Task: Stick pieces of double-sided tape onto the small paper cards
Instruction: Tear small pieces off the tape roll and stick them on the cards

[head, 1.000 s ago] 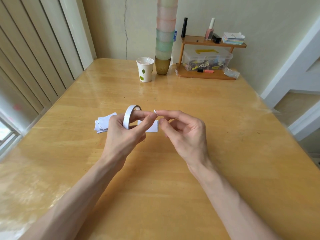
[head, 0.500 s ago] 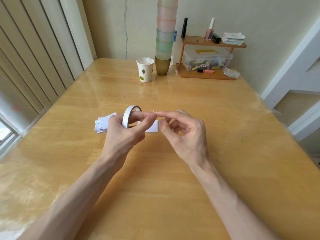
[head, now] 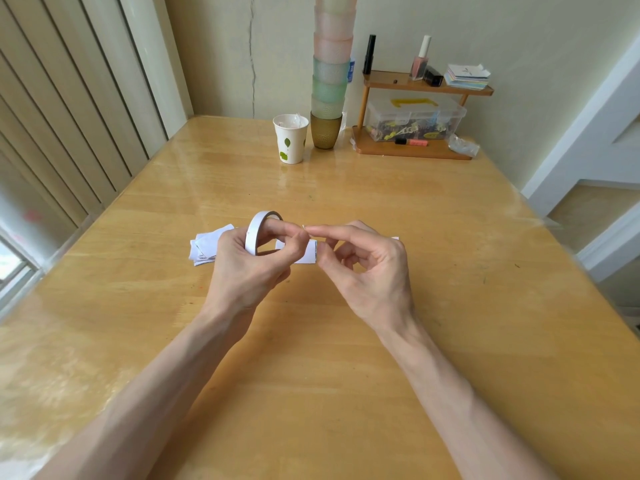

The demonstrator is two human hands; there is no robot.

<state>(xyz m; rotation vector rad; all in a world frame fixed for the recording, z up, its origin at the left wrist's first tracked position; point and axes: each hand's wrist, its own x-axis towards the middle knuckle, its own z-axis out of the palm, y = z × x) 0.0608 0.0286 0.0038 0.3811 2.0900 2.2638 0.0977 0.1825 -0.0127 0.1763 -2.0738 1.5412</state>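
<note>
Left hand (head: 249, 271) grips the tape roll (head: 258, 232), fingers curled through the core. The roll is held upright above the desk (head: 346, 375), so the free end faces the other hand. Right hand (head: 372, 271) is curled, index tip at the tiny tape end (head: 304, 226), thumb below. Can't tell if it's actually pinched. One card (head: 304, 256) lies right under the hands, likely the target. Pile of cards (head: 207, 245) lies just left. Looks like it's starting a strip.
</note>
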